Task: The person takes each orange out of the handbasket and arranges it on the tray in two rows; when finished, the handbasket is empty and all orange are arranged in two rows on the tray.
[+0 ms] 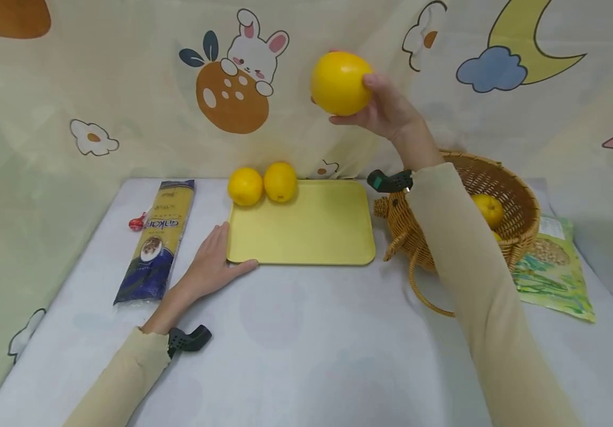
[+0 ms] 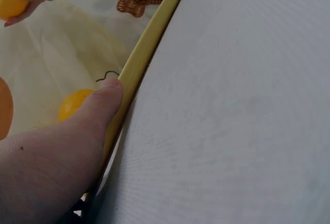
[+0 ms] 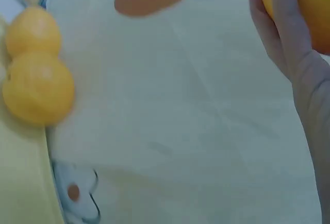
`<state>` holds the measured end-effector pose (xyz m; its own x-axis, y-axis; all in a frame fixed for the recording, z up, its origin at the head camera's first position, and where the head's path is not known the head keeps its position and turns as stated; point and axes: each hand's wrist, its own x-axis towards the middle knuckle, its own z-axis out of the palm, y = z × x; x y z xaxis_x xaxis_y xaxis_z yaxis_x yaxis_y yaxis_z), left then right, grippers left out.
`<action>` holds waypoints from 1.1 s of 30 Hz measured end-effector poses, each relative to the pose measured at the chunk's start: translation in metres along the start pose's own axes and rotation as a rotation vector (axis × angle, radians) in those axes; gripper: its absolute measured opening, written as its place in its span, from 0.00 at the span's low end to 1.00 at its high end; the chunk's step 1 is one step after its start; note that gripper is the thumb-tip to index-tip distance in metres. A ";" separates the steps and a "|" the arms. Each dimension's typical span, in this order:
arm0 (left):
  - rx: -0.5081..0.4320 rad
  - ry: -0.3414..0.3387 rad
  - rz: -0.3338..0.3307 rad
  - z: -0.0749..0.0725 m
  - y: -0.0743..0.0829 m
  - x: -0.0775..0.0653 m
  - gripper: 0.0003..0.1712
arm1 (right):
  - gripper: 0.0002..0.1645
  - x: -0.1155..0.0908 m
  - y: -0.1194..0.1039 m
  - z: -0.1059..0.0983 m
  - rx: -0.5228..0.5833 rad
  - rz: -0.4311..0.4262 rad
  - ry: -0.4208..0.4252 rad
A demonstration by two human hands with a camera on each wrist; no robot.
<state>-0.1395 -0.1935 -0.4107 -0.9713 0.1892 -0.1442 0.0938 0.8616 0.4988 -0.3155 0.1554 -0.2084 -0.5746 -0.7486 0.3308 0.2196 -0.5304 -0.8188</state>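
- The right hand [image 1: 386,112] holds an orange [image 1: 341,83] up in front of the patterned backdrop [image 1: 141,77], above the far edge of the tray and well apart from it; thumb and fingers curl round the fruit and pinch it from its sides
- The left hand [image 1: 209,270] rests at the near left corner of the yellow tray [image 1: 312,231], its fingers straight along the left side and its thumb spread out along the near edge; the left wrist view shows the thumb pressed against the rim
- Two more oranges, the left one [image 1: 245,186] and the right one [image 1: 281,182], sit close side by side at the tray's far left corner
- Right of the tray stands a wicker basket [image 1: 525,178] with an animal snout facing left, partly hidden by the right sleeve [image 1: 477,279]; a yellow-orange fruit [image 1: 489,209] lies inside, with part of another showing
- A green bag [image 1: 557,276] lies just to the right of the basket
- Left of the tray, a blue and yellow packet [image 1: 154,249] lies lengthwise, with a small red wrapped item [image 1: 137,222] beside its left edge
- All this is on a white-covered table [image 1: 312,344]
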 end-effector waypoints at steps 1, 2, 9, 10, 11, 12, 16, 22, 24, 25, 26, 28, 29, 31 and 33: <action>0.001 0.000 -0.001 -0.001 0.000 0.000 0.70 | 0.43 0.006 0.006 0.002 0.026 -0.022 0.005; 0.001 0.001 -0.002 -0.001 0.000 0.000 0.70 | 0.43 0.012 0.011 0.005 0.047 -0.043 0.006; -0.001 0.002 0.009 -0.003 0.003 0.001 0.70 | 0.42 0.034 0.034 0.023 0.243 -0.152 0.114; -0.003 0.000 0.007 -0.003 0.004 0.001 0.70 | 0.40 0.035 0.038 0.026 0.279 -0.174 0.152; -0.003 0.000 0.006 -0.003 0.004 0.001 0.70 | 0.35 0.036 0.042 0.030 0.290 -0.199 0.198; -0.002 -0.002 0.003 -0.003 0.003 0.002 0.70 | 0.29 0.037 0.047 0.034 0.296 -0.218 0.259; 0.000 -0.008 -0.004 -0.003 0.002 0.002 0.70 | 0.16 0.039 0.069 0.048 0.197 -0.247 0.507; 0.000 -0.007 0.000 -0.002 0.002 0.003 0.70 | 0.20 0.032 0.103 0.043 -0.262 -0.239 0.699; 0.001 -0.005 0.000 -0.002 0.001 0.004 0.70 | 0.26 0.027 0.114 0.035 -0.470 -0.216 0.756; 0.002 -0.003 0.000 -0.002 0.001 0.004 0.70 | 0.28 0.024 0.119 0.030 -0.560 -0.197 0.786; 0.001 -0.002 0.000 -0.002 0.001 0.004 0.70 | 0.31 0.022 0.124 0.025 -0.636 -0.175 0.815; 0.004 -0.003 -0.002 -0.002 0.001 0.004 0.70 | 0.34 0.016 0.134 0.016 -0.758 -0.120 0.875; 0.005 -0.005 -0.003 -0.002 0.001 0.003 0.70 | 0.35 0.013 0.138 0.013 -0.793 -0.093 0.900; 0.005 -0.009 -0.008 -0.002 0.001 0.003 0.71 | 0.36 0.008 0.145 0.008 -0.816 -0.051 0.935; 0.006 -0.010 -0.011 -0.002 0.001 0.002 0.71 | 0.36 0.005 0.151 0.004 -0.828 -0.016 0.964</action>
<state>-0.1424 -0.1930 -0.4084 -0.9701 0.1846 -0.1576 0.0849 0.8664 0.4921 -0.2820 0.0702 -0.3291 -0.9874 0.0318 0.1549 -0.1495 0.1301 -0.9802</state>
